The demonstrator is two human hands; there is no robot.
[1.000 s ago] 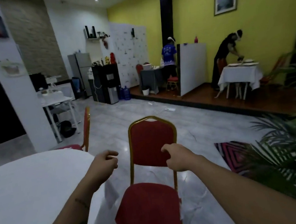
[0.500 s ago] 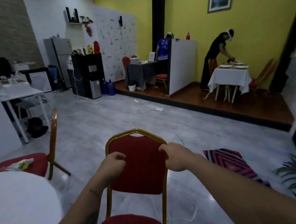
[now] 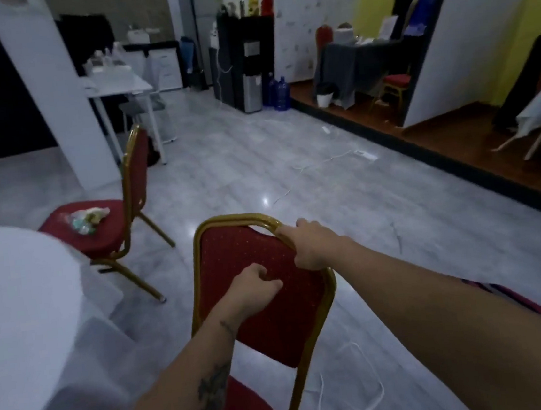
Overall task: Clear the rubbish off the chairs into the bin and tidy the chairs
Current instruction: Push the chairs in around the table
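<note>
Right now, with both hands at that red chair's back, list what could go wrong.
1. A white cable lies looped on the floor by the near chair's legs; dragging the chair could snag it.
2. Only the right hand plainly grips the gold frame; the left hand's fingers curl against the padding, so the chair might twist.
3. The white-clothed table stands close on the left; the chair may catch its cloth.

I saw the grey floor (image 3: 243, 181) bearing the near chair (image 3: 275, 324) and the far chair (image 3: 109, 236). Crumpled rubbish (image 3: 88, 218) lay on the far seat, a white cable (image 3: 324, 162) on the tiles.
</note>
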